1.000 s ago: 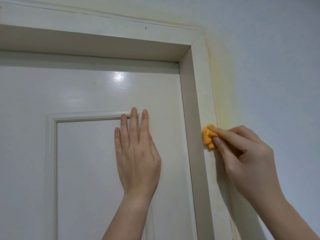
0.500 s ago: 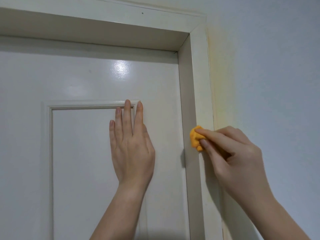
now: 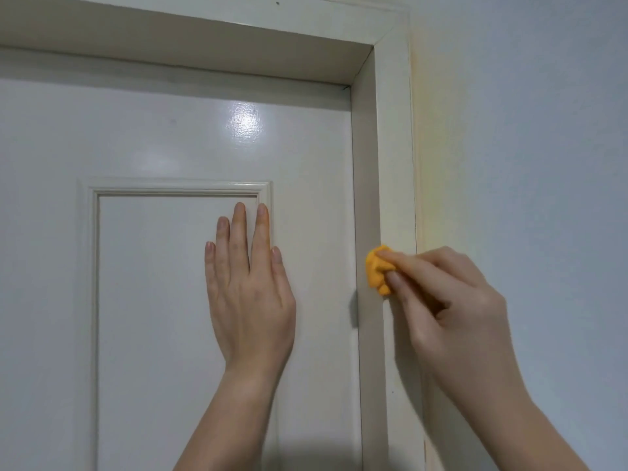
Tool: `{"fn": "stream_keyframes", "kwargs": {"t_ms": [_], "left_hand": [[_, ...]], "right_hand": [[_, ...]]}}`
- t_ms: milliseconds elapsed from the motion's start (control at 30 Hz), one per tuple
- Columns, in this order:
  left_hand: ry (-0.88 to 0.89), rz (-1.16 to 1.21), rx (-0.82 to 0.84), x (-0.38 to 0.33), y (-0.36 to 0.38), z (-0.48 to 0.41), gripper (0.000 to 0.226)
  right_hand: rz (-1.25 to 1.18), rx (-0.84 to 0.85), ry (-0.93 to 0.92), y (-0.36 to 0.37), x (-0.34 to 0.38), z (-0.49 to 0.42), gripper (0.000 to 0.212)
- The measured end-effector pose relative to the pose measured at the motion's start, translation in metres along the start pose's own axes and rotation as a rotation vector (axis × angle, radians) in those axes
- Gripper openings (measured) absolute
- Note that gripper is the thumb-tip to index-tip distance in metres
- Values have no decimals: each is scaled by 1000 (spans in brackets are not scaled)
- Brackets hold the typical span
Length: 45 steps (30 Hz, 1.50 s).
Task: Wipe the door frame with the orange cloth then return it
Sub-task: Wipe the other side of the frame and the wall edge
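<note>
The right hand (image 3: 452,311) is pinched around a small bunched-up orange cloth (image 3: 379,270), forefinger laid over the top of the wad and thumb tucked beneath it, pressing it against the inner edge of the cream-painted wooden door frame (image 3: 396,164) on its right-hand upright. The cloth sits right on the corner where the flat face of the frame turns into the recess toward the door, roughly level with the top of the door's raised panel. The left hand (image 3: 249,290) holds nothing; it lies flat and spread, palm against the glossy white panelled door (image 3: 153,130), fingertips reaching the upper right corner of the panel moulding, which looks to me like bracing. Beyond the frame, the pale blue-grey wall (image 3: 526,147) shows a yellowish stain running alongside the upright. As for progress, I would say the wiping is under way and not finished: the cloth is in contact at mid-height of what can be seen, with the stretch of upright above it, the top rail and the part running down out of sight all possibly still to cover, though nothing on the paint tells me which parts have been cleaned. Returning the cloth is plainly not done, and where it belongs is not in view.
</note>
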<state>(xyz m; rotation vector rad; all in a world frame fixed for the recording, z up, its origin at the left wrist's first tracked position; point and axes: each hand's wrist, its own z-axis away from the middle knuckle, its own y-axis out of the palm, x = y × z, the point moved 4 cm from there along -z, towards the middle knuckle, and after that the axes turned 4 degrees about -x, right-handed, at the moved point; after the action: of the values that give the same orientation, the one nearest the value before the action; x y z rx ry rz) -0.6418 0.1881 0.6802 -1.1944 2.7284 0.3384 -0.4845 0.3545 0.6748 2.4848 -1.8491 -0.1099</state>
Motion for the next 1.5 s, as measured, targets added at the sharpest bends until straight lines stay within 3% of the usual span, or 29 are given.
{"fn": "stream_keyframes", "kwargs": {"t_ms": [133, 367, 567, 767, 1000, 1200, 1367, 1500], "left_hand": [[-9, 1, -5, 0, 0, 1, 55], [15, 7, -4, 2, 0, 5, 55], [59, 4, 55, 6, -2, 20, 56], [88, -1, 85, 15, -7, 39, 57], [106, 7, 100, 19, -10, 48, 58], [108, 6, 101, 23, -9, 54, 59], [111, -6, 94, 24, -9, 57, 58], [112, -8, 92, 23, -9, 57, 59]], "right_hand": [[13, -37, 104, -17, -14, 11, 33], [38, 14, 15, 0, 9, 20, 25], [67, -44, 166, -15, -1, 38, 31], [130, -13, 79, 1, 23, 46, 29], [204, -148, 190, -9, 20, 76, 29], [234, -163, 96, 6, 27, 64, 28], [203, -184, 221, -6, 24, 76, 30], [185, -150, 192, 6, 38, 87, 30]]}}
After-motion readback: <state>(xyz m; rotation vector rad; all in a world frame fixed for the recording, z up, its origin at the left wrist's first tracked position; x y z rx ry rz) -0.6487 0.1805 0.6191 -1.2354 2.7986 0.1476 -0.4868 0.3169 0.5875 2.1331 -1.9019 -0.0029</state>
